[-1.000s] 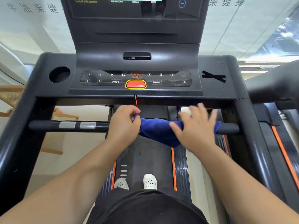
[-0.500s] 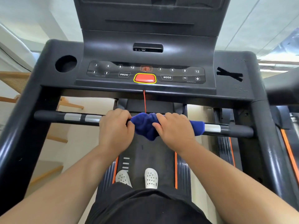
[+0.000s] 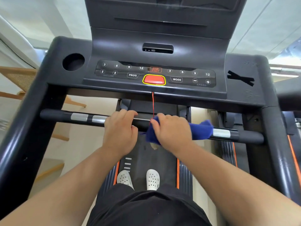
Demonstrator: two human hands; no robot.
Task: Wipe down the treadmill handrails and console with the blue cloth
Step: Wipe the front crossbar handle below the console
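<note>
In the head view, a blue cloth (image 3: 202, 130) is being held wrapped over the front handrail (image 3: 57, 115), just right of the bar's middle. It is a deep royal blue, soft and bunched. One fold is hanging below the bar at six o'clock of the right hand (image 3: 172, 132), and a thicker end is sticking out at three o'clock of it. Cloth and bar are being gripped together by the right hand, its fingers curled over both. The bare bar at nine o'clock of the cloth is being gripped by the left hand (image 3: 119, 132), its fingers wrapped round it.

The console (image 3: 236, 95), of dark matte plastic, is being seen at twelve o'clock of the hands, with a red, yellow-edged button (image 3: 154, 79) at its middle. A thin red cord (image 3: 153, 103) is hanging from it to the cloth's left edge. A dark belt (image 3: 151, 159) with orange side strips is lying at six o'clock. A pale floor and a wooden chair (image 3: 17, 75) are showing at nine o'clock of the frame.

Being counted:
- one cloth
- two hands
- three silver plates on the bar: two (image 3: 79, 117) at the left, one (image 3: 221, 133) at the right
- one round cup holder (image 3: 73, 61)
- two white perforated shoes (image 3: 152, 178)
</note>
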